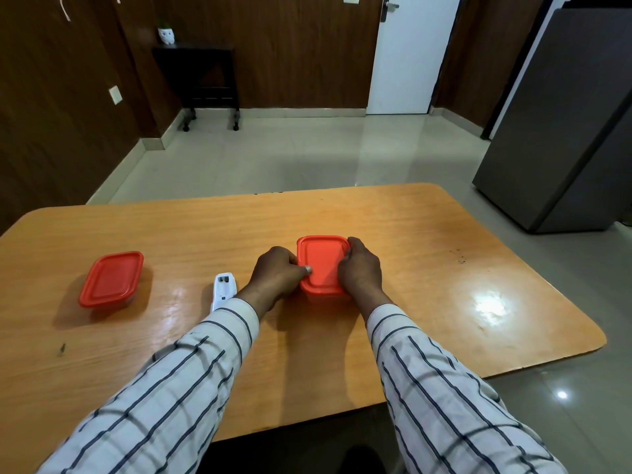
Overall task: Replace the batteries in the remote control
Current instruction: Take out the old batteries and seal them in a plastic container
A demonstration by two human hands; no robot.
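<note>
A white remote control (224, 288) lies face down on the wooden table (410, 234), its battery compartment uncovered and looking empty; my left forearm hides its near end. Just right of it stands a small box with an orange lid (321, 263). My left hand (275, 277) grips the box's left side with the thumb on the lid. My right hand (362, 268) holds the right side, fingers curled over the lid's far right corner. No batteries are visible.
A second orange-lidded box (111, 279) sits shut at the table's left. Beyond the table lie a tiled floor, a grey fridge (564, 131) at the right, a white door (410, 53) and a dark side table (205, 73).
</note>
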